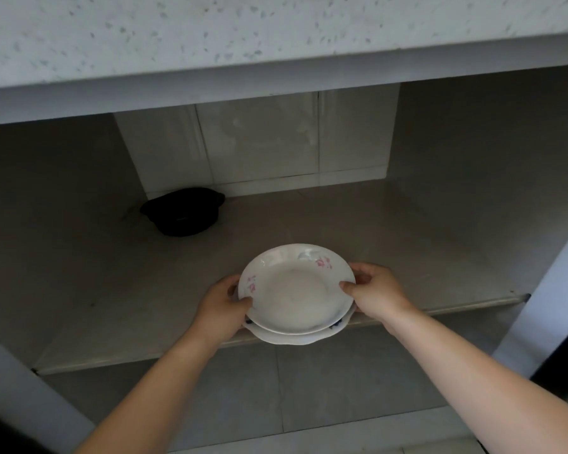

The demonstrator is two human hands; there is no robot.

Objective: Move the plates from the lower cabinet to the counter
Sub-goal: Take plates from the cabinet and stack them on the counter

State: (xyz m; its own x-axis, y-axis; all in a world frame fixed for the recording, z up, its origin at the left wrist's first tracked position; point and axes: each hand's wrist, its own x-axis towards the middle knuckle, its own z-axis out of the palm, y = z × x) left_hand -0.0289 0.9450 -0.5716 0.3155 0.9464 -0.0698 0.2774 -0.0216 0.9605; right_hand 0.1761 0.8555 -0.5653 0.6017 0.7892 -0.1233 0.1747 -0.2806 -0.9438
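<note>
Both hands closed on a stack of plates, one hand at each side. Left hand (222, 301): grip shut on the left rim, thumb lying on the upper face of the top plate, fingers tucked under the stack and out of sight. Right hand (373, 294): grip shut on the right rim, thumb pressed on the top plate's edge, fingers curled behind and beneath.

Top plate (295, 288): white, shallow, round, with pink flower prints at the left rim and at the far right rim. It sits level and upright, bowl side up.

Lower plate (292, 338): white, showing only as a crescent along the near edge under the top plate, with a dark blue mark at its right and a smaller dark mark at its left. How many plates lie in the stack beyond these two cannot be told.

Position: the stack is at the near edge of the cabinet shelf (407, 244), partly overhanging that edge toward the viewer. Whether it touches the shelf or is lifted clear cannot be told.

Shelf: pale stone slab, dim, inside the open lower cabinet; tiled back wall (259, 142) behind it.

Black pot (182, 211): small, two side handles, at the far left of the shelf, well apart from the plates.

Bench (210, 31): speckled white slab overhead, spanning the cabinet opening.

Floor (309, 388): grey tiles beneath the shelf, crossed by both bare forearms.
</note>
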